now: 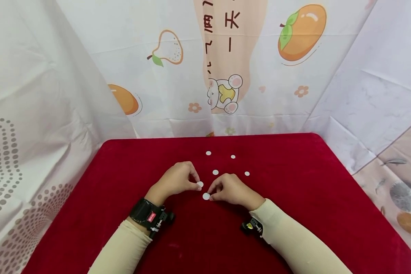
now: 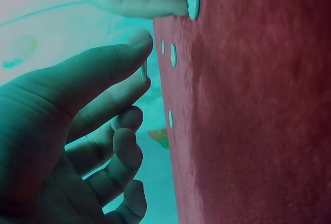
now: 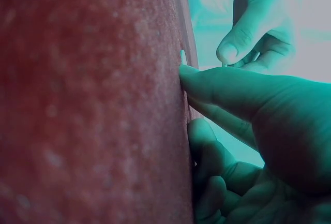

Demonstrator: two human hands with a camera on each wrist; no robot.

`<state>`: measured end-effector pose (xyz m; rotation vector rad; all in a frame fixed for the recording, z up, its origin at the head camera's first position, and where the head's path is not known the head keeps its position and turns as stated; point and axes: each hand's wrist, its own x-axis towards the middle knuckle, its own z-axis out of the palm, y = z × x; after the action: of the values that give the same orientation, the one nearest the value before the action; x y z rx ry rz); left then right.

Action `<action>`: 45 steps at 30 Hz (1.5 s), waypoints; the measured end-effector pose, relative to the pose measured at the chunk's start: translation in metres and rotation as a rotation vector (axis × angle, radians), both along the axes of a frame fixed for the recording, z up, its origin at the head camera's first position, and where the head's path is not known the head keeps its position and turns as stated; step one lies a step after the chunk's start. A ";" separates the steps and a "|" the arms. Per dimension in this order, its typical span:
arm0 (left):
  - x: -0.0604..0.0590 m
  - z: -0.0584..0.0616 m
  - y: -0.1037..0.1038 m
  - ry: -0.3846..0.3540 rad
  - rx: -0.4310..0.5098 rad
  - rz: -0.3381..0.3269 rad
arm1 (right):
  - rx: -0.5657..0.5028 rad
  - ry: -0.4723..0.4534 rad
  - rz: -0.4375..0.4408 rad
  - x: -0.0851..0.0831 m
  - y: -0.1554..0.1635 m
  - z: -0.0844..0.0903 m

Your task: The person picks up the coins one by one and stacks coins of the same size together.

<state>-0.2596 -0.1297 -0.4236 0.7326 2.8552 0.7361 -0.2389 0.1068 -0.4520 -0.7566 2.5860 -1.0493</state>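
My left hand (image 1: 179, 179) pinches a small white disc (image 1: 200, 184) between thumb and index finger. Seen from the left wrist, that disc (image 2: 144, 71) shows edge-on above the red cloth, and the other fingers curl loosely. My right hand (image 1: 231, 189) has its thumb and index fingertips on the right edge of a second white disc (image 1: 206, 196), which lies at the cloth. In the right wrist view this disc (image 3: 183, 57) peeks out past the thumb tip, while the lower fingers rest curled against the cloth. Both hands are close together, the left slightly farther from the body.
Several more white discs lie beyond the hands: a back left one (image 1: 208, 153), a back right one (image 1: 233, 156), a nearer one (image 1: 215, 172) and another at right (image 1: 247, 173). The red cloth (image 1: 287, 163) covers the table up to a printed curtain (image 1: 178, 83).
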 end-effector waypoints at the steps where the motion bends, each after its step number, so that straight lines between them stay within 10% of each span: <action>1: 0.002 0.000 0.000 0.003 -0.003 0.006 | 0.001 0.001 0.001 0.000 0.000 0.001; 45: 0.030 -0.005 0.013 0.019 -0.029 0.045 | 0.000 0.001 0.005 0.000 0.001 -0.001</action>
<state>-0.2292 -0.1169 -0.4285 0.6773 2.9015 0.6951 -0.2393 0.1075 -0.4528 -0.7628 2.5836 -1.0482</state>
